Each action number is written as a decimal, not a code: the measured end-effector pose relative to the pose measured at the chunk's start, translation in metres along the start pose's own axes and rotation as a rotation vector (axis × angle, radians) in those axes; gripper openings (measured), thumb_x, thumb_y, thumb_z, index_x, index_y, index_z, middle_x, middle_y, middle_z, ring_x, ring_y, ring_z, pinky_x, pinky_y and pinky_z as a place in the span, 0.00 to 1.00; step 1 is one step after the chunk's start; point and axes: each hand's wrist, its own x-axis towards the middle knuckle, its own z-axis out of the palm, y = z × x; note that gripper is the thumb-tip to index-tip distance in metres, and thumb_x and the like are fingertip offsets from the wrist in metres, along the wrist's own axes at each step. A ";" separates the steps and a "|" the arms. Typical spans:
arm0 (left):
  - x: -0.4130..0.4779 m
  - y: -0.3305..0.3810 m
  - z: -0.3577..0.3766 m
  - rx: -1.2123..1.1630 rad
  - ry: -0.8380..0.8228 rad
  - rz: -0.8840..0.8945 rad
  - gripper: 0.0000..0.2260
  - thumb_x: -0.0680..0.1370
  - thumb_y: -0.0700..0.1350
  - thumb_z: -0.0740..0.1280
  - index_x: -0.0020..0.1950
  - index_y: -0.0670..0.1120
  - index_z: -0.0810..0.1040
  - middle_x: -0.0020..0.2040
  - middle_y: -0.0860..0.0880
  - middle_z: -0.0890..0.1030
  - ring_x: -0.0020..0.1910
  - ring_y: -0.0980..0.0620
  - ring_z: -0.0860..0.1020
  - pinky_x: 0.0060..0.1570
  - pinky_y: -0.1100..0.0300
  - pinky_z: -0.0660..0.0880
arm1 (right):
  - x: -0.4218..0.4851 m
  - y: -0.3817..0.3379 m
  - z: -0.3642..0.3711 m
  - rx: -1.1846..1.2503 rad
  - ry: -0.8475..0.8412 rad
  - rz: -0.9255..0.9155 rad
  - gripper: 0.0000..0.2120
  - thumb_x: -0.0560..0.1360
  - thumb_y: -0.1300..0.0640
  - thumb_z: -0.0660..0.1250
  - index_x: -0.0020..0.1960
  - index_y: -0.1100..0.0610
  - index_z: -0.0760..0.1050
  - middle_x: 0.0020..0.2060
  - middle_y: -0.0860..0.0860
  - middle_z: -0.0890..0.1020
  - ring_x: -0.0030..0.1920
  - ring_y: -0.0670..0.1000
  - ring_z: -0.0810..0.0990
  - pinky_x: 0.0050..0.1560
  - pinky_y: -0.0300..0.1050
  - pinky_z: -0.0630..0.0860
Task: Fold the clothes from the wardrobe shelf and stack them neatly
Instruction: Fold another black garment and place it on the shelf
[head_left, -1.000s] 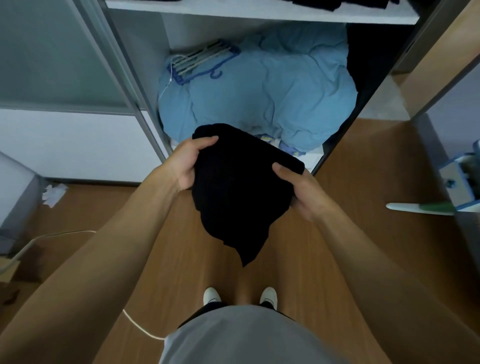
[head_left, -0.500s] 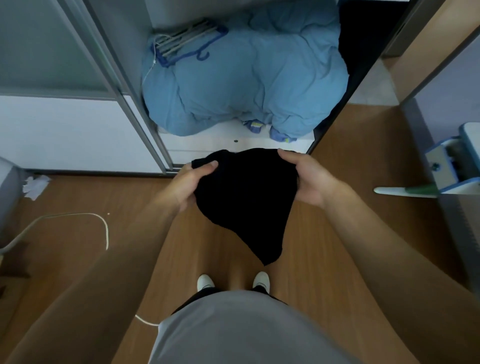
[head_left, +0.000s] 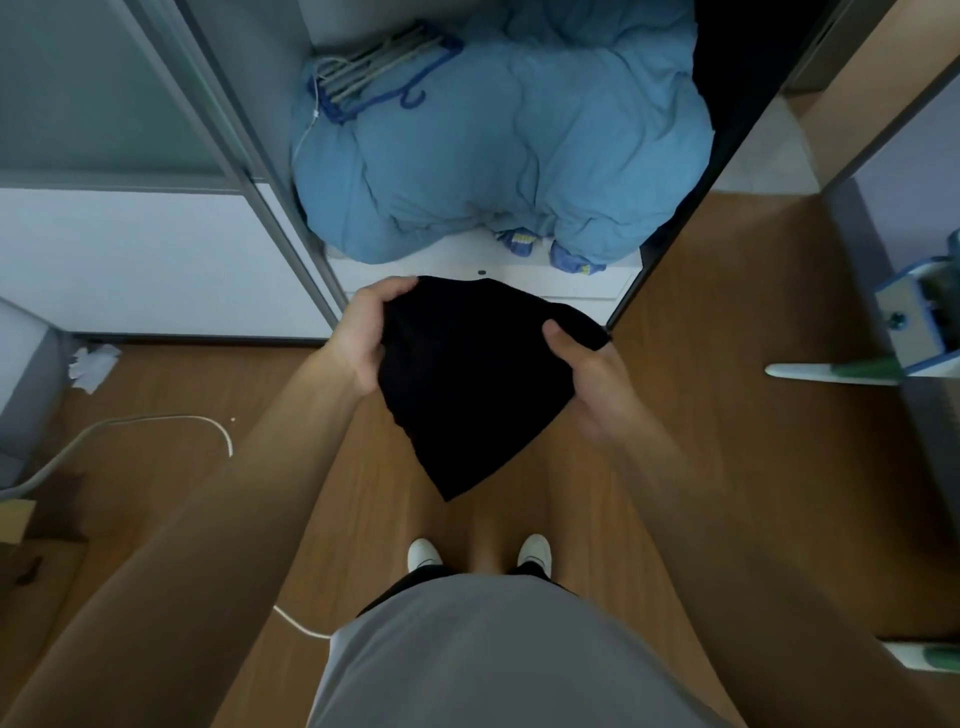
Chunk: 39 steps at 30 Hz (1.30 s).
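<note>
Black garment (head_left: 467, 384): held above wooden floor (head_left: 701, 415), left hand (head_left: 363, 338) and right hand (head_left: 592, 379) each gripped an upper edge, lower corner hanging.

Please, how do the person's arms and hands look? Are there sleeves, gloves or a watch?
Both arms are bare as far as the frame shows: no sleeve on the left arm or the right arm. The left grip and the right grip are bare hands, with no glove, ring or watch visible.

Hangers (head_left: 374, 67) on duvet (head_left: 519, 156) (in wardrobe (head_left: 571, 285)), garment (head_left: 467, 384) before it
</note>
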 end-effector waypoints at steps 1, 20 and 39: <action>0.001 -0.002 -0.008 -0.052 -0.026 0.032 0.17 0.80 0.55 0.65 0.47 0.46 0.88 0.51 0.45 0.86 0.49 0.49 0.86 0.52 0.53 0.77 | 0.001 -0.003 0.002 0.024 0.033 0.005 0.15 0.81 0.58 0.67 0.65 0.62 0.77 0.57 0.57 0.85 0.59 0.56 0.83 0.61 0.50 0.79; 0.011 -0.025 -0.019 0.169 -0.093 0.146 0.17 0.78 0.48 0.72 0.65 0.46 0.79 0.59 0.47 0.85 0.58 0.49 0.83 0.52 0.60 0.80 | -0.003 -0.022 -0.016 0.170 -0.092 0.088 0.15 0.78 0.57 0.69 0.62 0.63 0.79 0.50 0.56 0.85 0.49 0.54 0.85 0.49 0.46 0.82; 0.012 -0.024 -0.016 0.076 0.018 0.175 0.10 0.81 0.47 0.68 0.57 0.42 0.81 0.49 0.46 0.87 0.49 0.48 0.85 0.48 0.57 0.81 | -0.004 -0.021 -0.013 -0.255 -0.179 0.029 0.09 0.75 0.57 0.73 0.54 0.50 0.85 0.53 0.54 0.86 0.54 0.54 0.85 0.50 0.41 0.80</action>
